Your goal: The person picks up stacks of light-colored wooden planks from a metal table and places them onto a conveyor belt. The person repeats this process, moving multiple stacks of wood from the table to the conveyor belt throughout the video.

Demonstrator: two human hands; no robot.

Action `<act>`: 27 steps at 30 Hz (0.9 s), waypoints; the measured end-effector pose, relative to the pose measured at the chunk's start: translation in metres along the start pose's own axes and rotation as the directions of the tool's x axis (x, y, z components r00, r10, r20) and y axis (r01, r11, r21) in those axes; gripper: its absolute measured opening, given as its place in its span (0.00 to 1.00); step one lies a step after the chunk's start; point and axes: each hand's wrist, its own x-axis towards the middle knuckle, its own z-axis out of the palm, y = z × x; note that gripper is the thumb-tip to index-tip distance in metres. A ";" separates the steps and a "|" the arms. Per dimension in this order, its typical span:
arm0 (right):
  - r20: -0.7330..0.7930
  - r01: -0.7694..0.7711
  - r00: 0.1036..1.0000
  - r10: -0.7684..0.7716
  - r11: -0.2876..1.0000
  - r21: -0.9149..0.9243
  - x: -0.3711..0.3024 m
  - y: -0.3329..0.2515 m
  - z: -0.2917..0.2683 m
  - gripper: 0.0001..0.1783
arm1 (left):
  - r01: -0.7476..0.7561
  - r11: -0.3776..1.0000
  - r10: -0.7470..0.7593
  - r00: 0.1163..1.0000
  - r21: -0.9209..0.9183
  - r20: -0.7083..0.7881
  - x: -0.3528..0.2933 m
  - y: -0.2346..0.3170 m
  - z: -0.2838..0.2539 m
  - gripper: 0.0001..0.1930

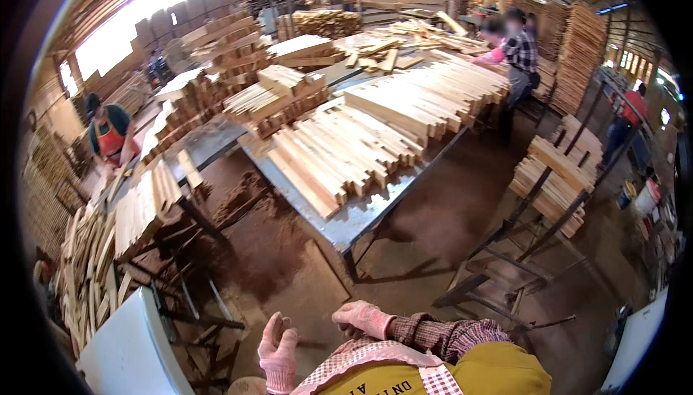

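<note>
In a pinkish work glove, my left hand (278, 352) is raised at the lower edge, its fingers apart with nothing in them. My right hand (364, 318), gloved the same way, is held in front of my apron (361, 355). Its fingers are curled in, and no object shows in them. Neither hand touches the wood. Ahead of both hands stands a metal-topped table (339, 230), its near corner the closest part. Rows of pale wooden strips (332, 153) lie side by side on it, with uneven ends towards me.
A metal rack (498, 250) holding stacked boards (552, 178) stands to the right. At left are a bench with planks (141, 211) and a heap of thin offcuts (86, 272). Sawdust covers the floor (433, 214). Co-workers stand at far left (112, 135) and far right (521, 55).
</note>
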 end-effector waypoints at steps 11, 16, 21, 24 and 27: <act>-0.648 0.074 0.738 -0.187 0.977 -0.198 0.092 -0.072 -0.165 0.24 | 0.017 0.875 -0.136 0.968 0.484 0.212 0.233 -0.040 0.121 0.38; -0.804 -0.149 0.504 -0.316 0.885 -0.441 0.174 -0.129 -0.295 0.33 | 0.052 0.633 -0.168 0.983 0.772 0.072 0.326 -0.061 0.180 0.46; -0.859 -0.089 0.415 -0.300 0.926 -0.366 0.258 -0.169 -0.389 0.41 | 0.172 0.416 -0.264 0.962 0.893 -0.062 0.413 -0.085 0.241 0.48; -0.863 -0.196 0.408 -0.298 0.895 -0.402 0.279 -0.172 -0.411 0.40 | 0.273 0.379 -0.311 0.937 0.884 -0.156 0.436 -0.085 0.265 0.48; -0.876 -0.122 0.423 -0.230 0.944 -0.307 0.290 -0.168 -0.425 0.40 | 0.369 0.662 -0.278 0.929 0.652 -0.243 0.448 -0.089 0.268 0.47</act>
